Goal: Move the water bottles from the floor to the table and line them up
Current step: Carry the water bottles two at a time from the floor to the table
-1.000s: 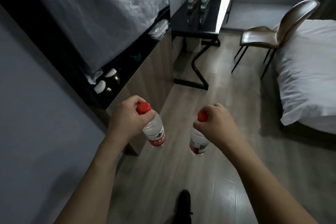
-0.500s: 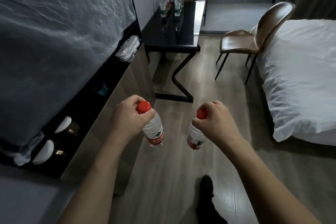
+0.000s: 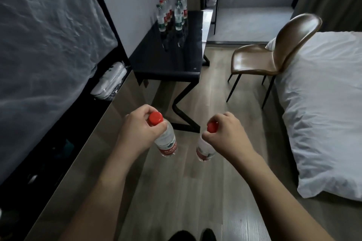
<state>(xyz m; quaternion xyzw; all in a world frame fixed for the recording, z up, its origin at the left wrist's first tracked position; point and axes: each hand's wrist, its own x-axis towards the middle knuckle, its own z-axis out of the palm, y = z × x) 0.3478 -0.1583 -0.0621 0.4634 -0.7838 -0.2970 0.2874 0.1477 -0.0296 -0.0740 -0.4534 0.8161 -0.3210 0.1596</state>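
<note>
My left hand (image 3: pixel 138 130) grips one clear water bottle (image 3: pixel 166 144) by its neck, just under the red cap, so it hangs above the wooden floor. My right hand (image 3: pixel 227 135) holds a second water bottle (image 3: pixel 203 149) the same way, and its fingers cover most of that cap. Ahead stands the black table (image 3: pixel 168 64). Several red-capped bottles (image 3: pixel 172 13) stand upright in two rows at its far end, near the wall.
A brown chair (image 3: pixel 274 55) stands right of the table, beside a white bed (image 3: pixel 323 103). A low wooden cabinet (image 3: pixel 82 152) with a plastic-covered screen (image 3: pixel 45 45) above it runs along the left. My shoes (image 3: pixel 194 236) show at the bottom edge.
I have walked forward along the cabinet. The table, chair and bed are nearer and larger in view. Both hands keep the same hold on their bottles.
</note>
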